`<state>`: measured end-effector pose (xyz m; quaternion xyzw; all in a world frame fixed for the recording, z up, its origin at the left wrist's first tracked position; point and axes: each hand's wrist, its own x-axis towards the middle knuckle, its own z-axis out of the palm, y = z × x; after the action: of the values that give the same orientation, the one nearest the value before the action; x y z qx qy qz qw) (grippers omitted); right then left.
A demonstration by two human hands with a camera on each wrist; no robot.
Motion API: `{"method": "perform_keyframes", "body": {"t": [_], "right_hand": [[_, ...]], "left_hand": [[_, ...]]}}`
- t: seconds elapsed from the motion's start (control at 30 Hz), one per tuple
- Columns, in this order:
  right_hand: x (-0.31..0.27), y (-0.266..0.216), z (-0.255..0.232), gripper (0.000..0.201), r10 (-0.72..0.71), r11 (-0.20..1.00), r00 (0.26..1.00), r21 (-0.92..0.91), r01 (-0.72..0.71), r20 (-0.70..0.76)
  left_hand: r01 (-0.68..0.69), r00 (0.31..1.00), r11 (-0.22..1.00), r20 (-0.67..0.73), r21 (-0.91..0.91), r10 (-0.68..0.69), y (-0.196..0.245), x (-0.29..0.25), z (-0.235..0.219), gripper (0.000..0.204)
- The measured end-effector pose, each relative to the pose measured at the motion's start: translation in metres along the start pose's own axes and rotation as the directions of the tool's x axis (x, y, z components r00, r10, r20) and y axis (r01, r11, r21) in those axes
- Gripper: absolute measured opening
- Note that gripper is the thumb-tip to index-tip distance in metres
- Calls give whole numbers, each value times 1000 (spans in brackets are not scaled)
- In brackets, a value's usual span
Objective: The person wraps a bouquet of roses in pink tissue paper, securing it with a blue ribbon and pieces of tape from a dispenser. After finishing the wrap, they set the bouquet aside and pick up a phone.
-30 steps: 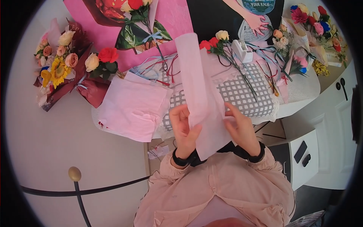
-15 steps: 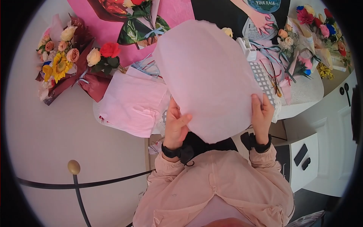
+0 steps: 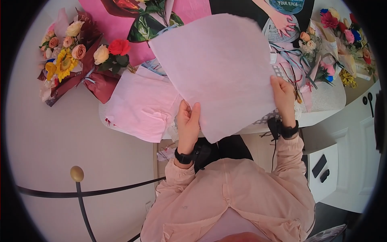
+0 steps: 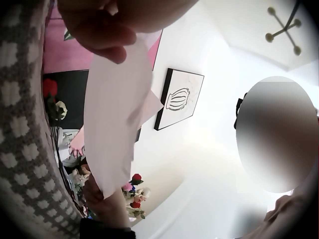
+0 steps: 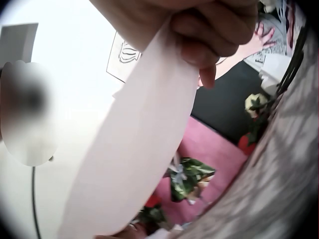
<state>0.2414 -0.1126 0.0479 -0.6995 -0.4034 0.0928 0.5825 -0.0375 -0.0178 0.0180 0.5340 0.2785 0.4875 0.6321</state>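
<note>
A large pale pink sheet [image 3: 221, 72] is spread between both hands above the table, tilted, in the head view. At its lower left edge the left hand [image 3: 189, 125] pinches it between thumb and fingers. The right hand [image 3: 284, 99] pinches the right edge, a little higher up. In the left wrist view the sheet [image 4: 114, 109] hangs from the left hand [image 4: 114, 25], curved and seen nearly edge-on. The right wrist view shows the right hand [image 5: 214, 35] gripping the sheet [image 5: 144, 124] by its edge. The sheet hides the middle of the table.
Folded pink sheets [image 3: 139, 105] lie on the table's left. A wrapped bouquet [image 3: 68, 60] and two loose roses [image 3: 111, 52] are at the left, more bouquets [image 3: 344, 36] at the right. Ribbons [image 3: 288, 54] lie at the back right. A phone [image 3: 319, 166] rests on a white cabinet.
The sheet, first a narrow folded strip, has been opened out wide between the hands and raised. The right hand has moved right and up and now pinches the edge; the left has shifted slightly.
</note>
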Motion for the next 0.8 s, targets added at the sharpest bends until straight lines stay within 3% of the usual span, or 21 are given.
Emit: {"method": "perform_keyframes", "body": {"t": [0.03, 0.13, 0.23, 0.33, 0.43, 0.53, 0.63, 0.73, 0.8], "right_hand": [[5, 5, 0, 39, 23, 1000, 999, -10, -23, 30], [10, 7, -2, 38, 47, 996, 993, -87, -38, 111], [15, 21, -1, 35, 8, 981, 987, -195, 24, 162], [14, 18, 0, 34, 21, 968, 988, -250, 18, 154], [11, 14, 7, 33, -30, 957, 983, -278, 81, 183], [10, 9, 9, 31, -2, 945, 985, -322, 59, 174], [10, 14, -4, 30, -117, 835, 986, -525, 162, 119], [4, 19, -10, 21, -110, 757, 994, -647, 96, 18], [-1, 12, -13, 15, -256, 727, 963, -673, 133, -86]], "left_hand": [[101, 994, 995, 37, -14, -101, -2, 1, -5, 11], [164, 985, 957, 19, 239, -173, -2, -3, -8, 13], [-93, 991, 746, -9, 660, 132, -5, -8, -13, 11], [-161, 921, 627, -112, 762, 373, 20, -17, 1, 9], [-530, 811, 427, 292, 732, 506, 30, -11, 16, 22], [-695, 710, 273, 573, 665, 410, 9, 22, 31, 42], [-555, 823, 92, 530, 826, 207, -24, 27, 13, 63], [-477, 865, 60, 457, 877, 209, -27, 21, 7, 73], [-466, 866, 44, 446, 884, 226, -30, 19, 9, 73]]}}
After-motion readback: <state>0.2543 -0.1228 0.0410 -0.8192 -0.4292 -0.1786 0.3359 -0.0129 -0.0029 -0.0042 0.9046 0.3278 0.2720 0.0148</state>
